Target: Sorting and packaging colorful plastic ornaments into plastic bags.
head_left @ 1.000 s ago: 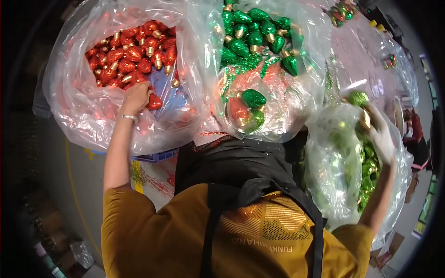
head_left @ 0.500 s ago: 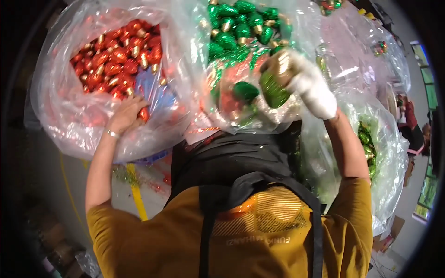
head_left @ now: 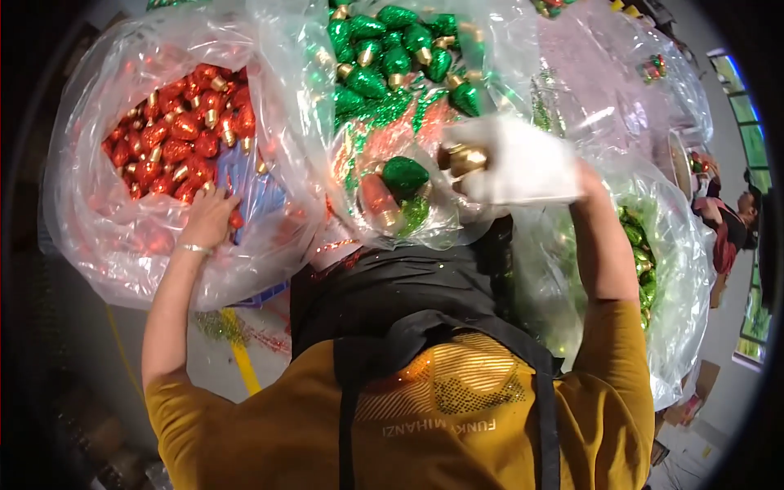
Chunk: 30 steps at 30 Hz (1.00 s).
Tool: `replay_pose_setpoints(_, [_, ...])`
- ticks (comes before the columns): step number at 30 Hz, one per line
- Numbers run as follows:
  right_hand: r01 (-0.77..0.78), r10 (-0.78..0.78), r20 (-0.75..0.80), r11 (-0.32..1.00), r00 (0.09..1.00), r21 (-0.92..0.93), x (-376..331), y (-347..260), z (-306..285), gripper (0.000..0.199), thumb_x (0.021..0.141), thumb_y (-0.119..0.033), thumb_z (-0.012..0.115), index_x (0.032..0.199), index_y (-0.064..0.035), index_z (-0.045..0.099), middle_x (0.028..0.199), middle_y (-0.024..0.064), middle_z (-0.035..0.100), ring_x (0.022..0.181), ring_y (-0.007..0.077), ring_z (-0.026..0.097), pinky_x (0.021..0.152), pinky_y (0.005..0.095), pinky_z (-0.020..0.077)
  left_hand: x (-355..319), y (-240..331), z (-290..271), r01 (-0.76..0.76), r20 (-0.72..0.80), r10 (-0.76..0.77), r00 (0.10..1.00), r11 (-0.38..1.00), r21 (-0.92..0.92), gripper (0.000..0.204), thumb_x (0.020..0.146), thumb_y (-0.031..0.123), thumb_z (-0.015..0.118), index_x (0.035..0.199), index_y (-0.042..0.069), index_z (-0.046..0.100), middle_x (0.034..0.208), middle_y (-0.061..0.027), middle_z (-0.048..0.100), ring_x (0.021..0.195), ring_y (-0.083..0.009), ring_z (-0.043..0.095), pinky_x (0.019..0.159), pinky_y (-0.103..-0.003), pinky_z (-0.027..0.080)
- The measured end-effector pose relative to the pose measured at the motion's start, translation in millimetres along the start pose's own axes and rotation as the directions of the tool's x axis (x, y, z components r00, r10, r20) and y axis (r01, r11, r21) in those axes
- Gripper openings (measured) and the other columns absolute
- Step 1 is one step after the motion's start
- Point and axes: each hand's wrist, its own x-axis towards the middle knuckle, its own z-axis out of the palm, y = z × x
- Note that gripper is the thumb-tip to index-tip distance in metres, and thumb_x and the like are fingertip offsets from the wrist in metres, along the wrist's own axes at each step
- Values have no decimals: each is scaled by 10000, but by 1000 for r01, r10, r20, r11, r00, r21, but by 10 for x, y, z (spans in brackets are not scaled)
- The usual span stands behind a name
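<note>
The floor [head_left: 204,371] is grey, and it shows only in a patch at lower left, crossed by a yellow stripe [head_left: 238,355] with a scatter of green glitter [head_left: 214,325] beside it. Big clear plastic bags crowd above it (what they stand on is hidden): one of red bulb ornaments [head_left: 175,139], one of green ones [head_left: 392,49], another at right [head_left: 637,245].

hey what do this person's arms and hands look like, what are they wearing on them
Both forearms are bare below short mustard-yellow sleeves. The left hand is ungloved, with a thin silvery bracelet at the wrist. The right hand wears a white glove.
</note>
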Motion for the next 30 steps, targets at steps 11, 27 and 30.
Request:
replay_pose_setpoints(11, [38, 349, 325, 629, 879, -777, 686, -481, 511, 261, 813, -262, 601, 949, -63, 701, 848, 127, 692, 801, 239, 683, 660, 415, 521, 385, 990, -1678, -682, -655, -385, 650, 83, -726, 436, 900, 211, 631, 1256, -13, 517, 1167, -82, 582, 1074, -148, 549, 912, -274, 453])
replay_pose_setpoints(27, [88, 174, 276, 680, 945, -728, 463, -168, 555, 103, 765, -138, 591, 822, -65, 638, 861, 116, 660, 797, 267, 663, 659, 402, 508, 1002, 1527, -1228, -351, -401, 51, 915, -393, -850, 367, 954, 283, 549, 1185, 2, 503, 1009, -36, 579, 951, -98, 539, 870, -259, 435])
replay_pose_setpoints(30, [191, -86, 171, 506, 982, -841, 445, -51, 551, 70, 746, -103, 576, 776, -60, 623, 794, 108, 635, 740, 268, 644, 644, 397, 494, 941, 1426, -1285, -342, -375, 193, 907, -183, -922, 352, 953, 302, 547, 1143, 5, 533, 953, -38, 586, 918, -97, 546, 838, -260, 446])
